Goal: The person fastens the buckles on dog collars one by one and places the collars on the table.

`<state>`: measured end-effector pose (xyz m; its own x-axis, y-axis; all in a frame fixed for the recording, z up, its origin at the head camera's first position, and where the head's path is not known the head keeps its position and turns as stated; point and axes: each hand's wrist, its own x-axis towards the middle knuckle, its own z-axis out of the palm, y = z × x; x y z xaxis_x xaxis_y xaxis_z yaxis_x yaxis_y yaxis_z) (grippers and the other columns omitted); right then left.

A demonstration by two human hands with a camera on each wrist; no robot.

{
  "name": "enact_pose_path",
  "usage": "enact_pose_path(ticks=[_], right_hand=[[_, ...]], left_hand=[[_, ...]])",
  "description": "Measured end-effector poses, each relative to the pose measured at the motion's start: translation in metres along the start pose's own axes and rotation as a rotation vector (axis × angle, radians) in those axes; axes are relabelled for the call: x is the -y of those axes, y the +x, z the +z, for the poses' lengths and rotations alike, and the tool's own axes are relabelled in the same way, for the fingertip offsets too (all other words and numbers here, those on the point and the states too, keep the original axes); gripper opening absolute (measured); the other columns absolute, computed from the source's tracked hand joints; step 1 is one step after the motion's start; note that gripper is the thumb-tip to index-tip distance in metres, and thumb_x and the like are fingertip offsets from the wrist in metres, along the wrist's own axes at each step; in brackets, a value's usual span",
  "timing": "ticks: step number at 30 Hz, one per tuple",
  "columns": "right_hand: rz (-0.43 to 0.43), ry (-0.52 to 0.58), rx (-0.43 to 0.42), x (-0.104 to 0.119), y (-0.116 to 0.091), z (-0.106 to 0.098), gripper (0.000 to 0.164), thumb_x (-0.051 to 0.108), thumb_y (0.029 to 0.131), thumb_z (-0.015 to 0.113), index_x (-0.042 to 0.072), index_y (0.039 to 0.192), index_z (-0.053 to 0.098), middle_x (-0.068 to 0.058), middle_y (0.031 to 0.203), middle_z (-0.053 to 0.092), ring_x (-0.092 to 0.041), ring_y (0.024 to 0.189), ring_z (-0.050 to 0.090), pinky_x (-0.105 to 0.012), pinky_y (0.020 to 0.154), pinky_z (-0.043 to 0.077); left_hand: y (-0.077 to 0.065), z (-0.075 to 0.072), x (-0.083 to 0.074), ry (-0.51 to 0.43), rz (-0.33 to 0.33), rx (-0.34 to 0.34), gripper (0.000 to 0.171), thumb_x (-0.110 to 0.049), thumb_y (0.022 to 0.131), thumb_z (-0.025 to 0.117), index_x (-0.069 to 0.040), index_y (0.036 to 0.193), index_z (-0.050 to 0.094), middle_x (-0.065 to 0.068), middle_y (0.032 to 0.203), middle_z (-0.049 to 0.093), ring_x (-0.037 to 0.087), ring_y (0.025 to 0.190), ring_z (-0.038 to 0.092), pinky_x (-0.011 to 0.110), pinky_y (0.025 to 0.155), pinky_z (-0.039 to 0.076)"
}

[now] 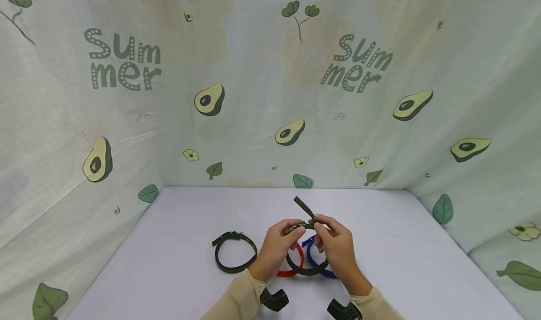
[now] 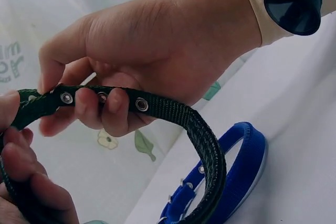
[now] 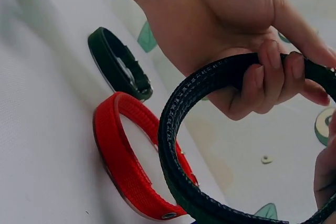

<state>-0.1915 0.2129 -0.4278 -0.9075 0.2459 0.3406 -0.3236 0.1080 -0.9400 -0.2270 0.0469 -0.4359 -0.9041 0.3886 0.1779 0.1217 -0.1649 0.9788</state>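
Observation:
A dark green collar (image 1: 307, 271) is held up by both hands, its loop hanging down and its loose strap end (image 1: 303, 206) pointing up. My left hand (image 1: 276, 245) grips it near the buckle. Curled fingers of that hand (image 3: 265, 72) wrap the band in the right wrist view. My right hand (image 1: 338, 247) pinches the strap beside it. In the left wrist view, the right fingers (image 2: 116, 111) curl over the band between metal eyelets (image 2: 142, 104). The left hand partly covers the buckle.
Behind the held loop lie a red collar (image 3: 113, 145) and a blue collar (image 2: 252, 156) on the white table (image 1: 190, 212). Another dark green collar (image 1: 232, 269) lies left of the hands. A printed cloth (image 1: 253, 66) rises at the table's back and sides.

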Motion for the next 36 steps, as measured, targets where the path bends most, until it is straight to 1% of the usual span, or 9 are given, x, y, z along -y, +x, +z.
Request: enact_pose_path(ticks=[3,5,10,13,17,20,27,33,36], right_hand=[[-0.049,0.011,0.033,0.0,-0.001,0.0,0.025,0.0,0.098,0.061,0.001,0.122,0.067,-0.019,0.099,0.071,-0.019,0.058,0.063,-0.027,0.047,0.051],[-0.085,0.011,0.037,0.0,-0.001,0.0,0.028,-0.002,0.097,0.061,0.001,0.125,0.066,-0.019,0.108,0.07,-0.02,0.063,0.067,-0.029,0.049,0.054],[-0.136,-0.027,0.012,0.002,0.002,0.0,0.035,-0.005,0.095,0.063,0.005,0.129,0.064,-0.017,0.107,0.071,-0.017,0.081,0.071,-0.032,0.063,0.059],[-0.182,-0.089,0.002,0.009,0.002,0.0,0.046,-0.01,0.093,0.063,0.007,0.136,0.059,-0.016,0.104,0.072,-0.017,0.083,0.069,-0.029,0.068,0.058],[-0.292,-0.211,0.001,0.026,-0.003,0.0,0.057,-0.014,0.089,0.063,0.002,0.142,0.051,-0.016,0.101,0.073,-0.023,0.085,0.068,-0.022,0.074,0.054],[-0.344,-0.254,0.007,0.037,-0.006,0.0,0.059,-0.016,0.087,0.061,-0.001,0.143,0.05,-0.017,0.102,0.072,-0.03,0.091,0.068,-0.02,0.078,0.052],[-0.335,-0.188,0.078,0.044,-0.005,-0.003,0.064,-0.023,0.084,0.055,-0.004,0.145,0.046,-0.021,0.1,0.065,-0.04,0.088,0.068,-0.02,0.081,0.054],[-0.329,-0.171,0.091,0.044,-0.004,-0.005,0.071,-0.026,0.081,0.053,-0.005,0.148,0.042,-0.023,0.105,0.064,-0.041,0.085,0.068,-0.022,0.075,0.055],[-0.345,-0.168,0.089,0.045,-0.003,-0.004,0.071,-0.027,0.08,0.054,-0.005,0.147,0.043,-0.023,0.105,0.066,-0.041,0.082,0.068,-0.022,0.073,0.055]], left_hand=[[-0.001,0.001,-0.002,0.015,-0.02,-0.011,0.035,-0.033,0.095,0.07,-0.008,0.12,0.068,0.002,0.083,0.057,0.019,0.072,0.051,0.027,0.065,0.043],[-0.001,0.001,-0.003,0.015,-0.035,-0.013,0.036,-0.035,0.095,0.069,-0.009,0.12,0.068,0.003,0.081,0.055,0.017,0.071,0.05,0.027,0.065,0.043],[-0.003,0.002,-0.003,0.003,-0.054,-0.023,0.04,-0.037,0.096,0.068,-0.006,0.122,0.067,0.002,0.076,0.051,0.016,0.069,0.046,0.028,0.064,0.042],[-0.003,0.002,-0.004,0.002,-0.056,-0.027,0.04,-0.037,0.097,0.067,-0.005,0.121,0.067,0.0,0.075,0.05,0.015,0.068,0.045,0.028,0.063,0.042],[-0.004,0.002,-0.005,0.006,-0.075,-0.017,0.038,-0.037,0.097,0.067,-0.007,0.121,0.068,0.0,0.074,0.05,0.016,0.069,0.046,0.029,0.062,0.042],[-0.004,0.003,-0.006,0.001,-0.092,0.006,0.038,-0.037,0.097,0.067,-0.007,0.121,0.068,0.0,0.073,0.049,0.015,0.068,0.045,0.027,0.061,0.04],[-0.003,0.001,-0.007,0.004,-0.094,0.035,0.045,-0.038,0.096,0.068,-0.003,0.123,0.067,0.0,0.075,0.051,0.014,0.068,0.045,0.025,0.059,0.039],[-0.002,0.001,-0.007,0.035,-0.098,0.047,0.043,-0.039,0.096,0.068,-0.006,0.123,0.068,0.003,0.095,0.063,0.02,0.087,0.056,0.033,0.074,0.051],[-0.002,0.0,-0.006,0.043,-0.09,0.043,0.042,-0.039,0.096,0.068,-0.007,0.122,0.068,0.003,0.097,0.064,0.02,0.087,0.056,0.033,0.073,0.051]])
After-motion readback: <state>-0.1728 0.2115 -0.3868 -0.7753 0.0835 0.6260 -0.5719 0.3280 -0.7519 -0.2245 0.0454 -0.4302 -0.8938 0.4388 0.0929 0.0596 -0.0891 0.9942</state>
